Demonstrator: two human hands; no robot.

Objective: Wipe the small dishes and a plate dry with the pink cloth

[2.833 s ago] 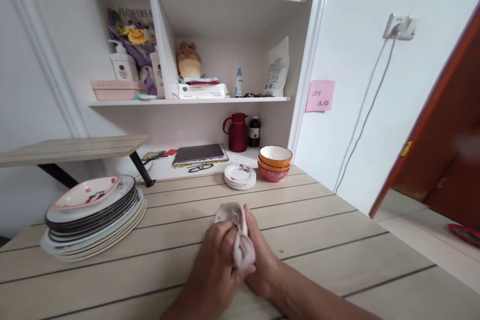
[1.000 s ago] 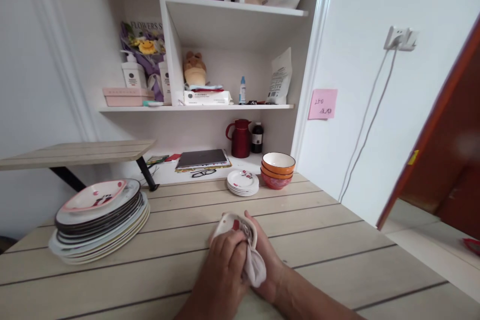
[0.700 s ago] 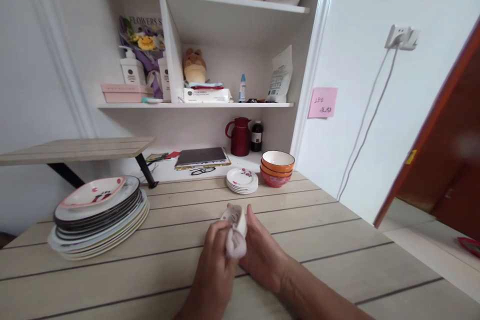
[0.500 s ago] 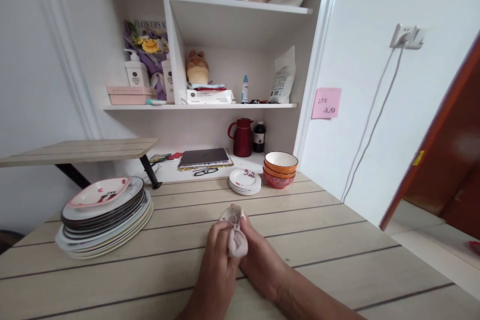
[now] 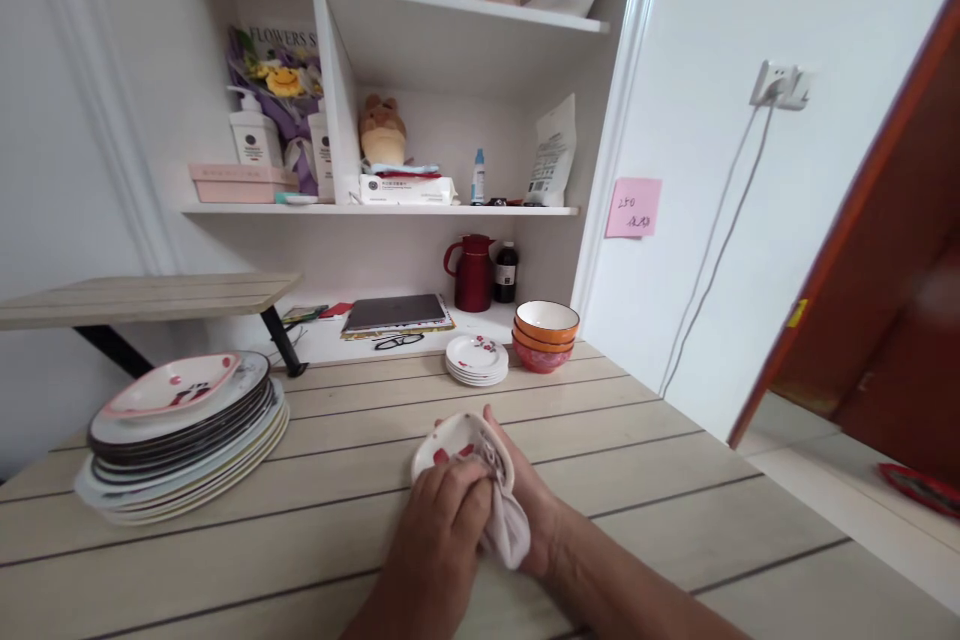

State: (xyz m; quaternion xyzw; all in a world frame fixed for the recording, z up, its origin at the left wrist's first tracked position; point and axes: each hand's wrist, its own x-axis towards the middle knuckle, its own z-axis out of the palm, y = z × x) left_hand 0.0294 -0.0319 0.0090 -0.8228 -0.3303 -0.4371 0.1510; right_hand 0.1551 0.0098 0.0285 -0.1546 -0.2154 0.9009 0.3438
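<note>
My right hand point(image 5: 529, 500) grips a small white saucer point(image 5: 446, 442) with a red flower print, held just above the wooden table point(image 5: 675, 510). My left hand point(image 5: 442, 525) is closed on a pale cloth point(image 5: 504, 520) and presses it against the saucer's face. Both hands sit at the table's near middle. A stack of matching small saucers point(image 5: 477, 359) lies further back, beside stacked orange bowls point(image 5: 546, 333).
A tall pile of large plates point(image 5: 180, 430) fills the table's left side. Behind it stand a raised wooden board point(image 5: 150, 295), a laptop point(image 5: 394, 310), glasses, a red jug point(image 5: 471, 272) and white shelves. A red-brown door point(image 5: 877, 300) leans in at the right.
The saucer has tilted from edge-on back to face-up, and my left hand has moved the cloth across its face. The camera has shifted slightly.
</note>
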